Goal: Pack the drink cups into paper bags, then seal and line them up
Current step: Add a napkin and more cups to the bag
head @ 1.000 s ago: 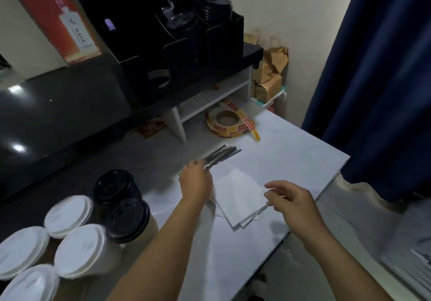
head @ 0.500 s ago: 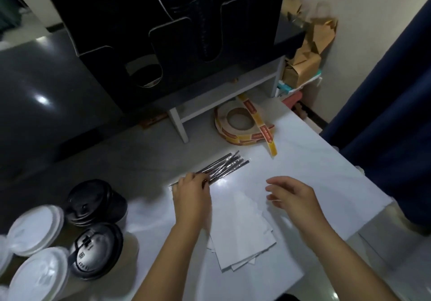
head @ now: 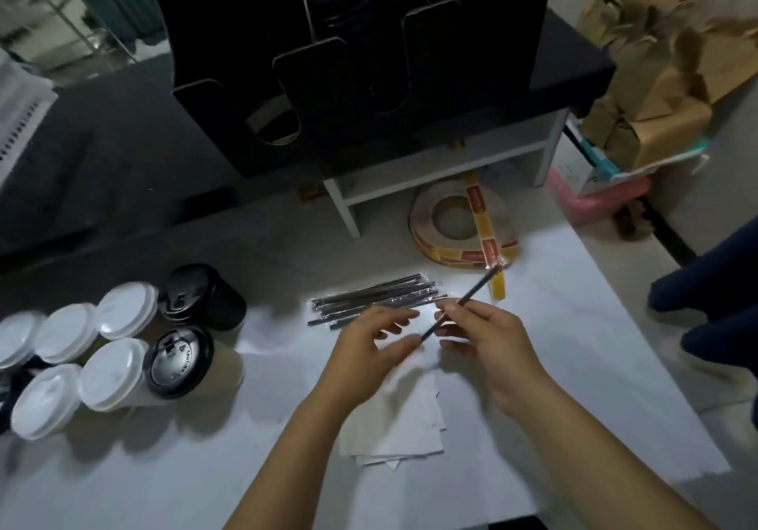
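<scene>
Pinching a thin dark straw (head: 478, 288) sealed in a clear wrapper, the fingers (head: 471, 312) of the right hand (head: 496, 349) are holding it just above the white desk (head: 594, 365). Its long axis is running diagonally. The far tip is pointing up and right towards the yellow-and-red sticker roll (head: 424, 238), and the near tip is pointing down and left, ending at the thumb of the left hand (head: 365, 349). The left fingers are lying loosely spread; whether they are gripping the tip cannot be told. Just beyond the hands, a bundle of wrapped straws (head: 369, 297) is lying crosswise. Flat white paper bags (head: 393, 423) are lying stacked beneath the wrists. White-lidded paper cups (head: 110, 373) and black-lidded cups (head: 180, 361) are standing clustered at the left.
</scene>
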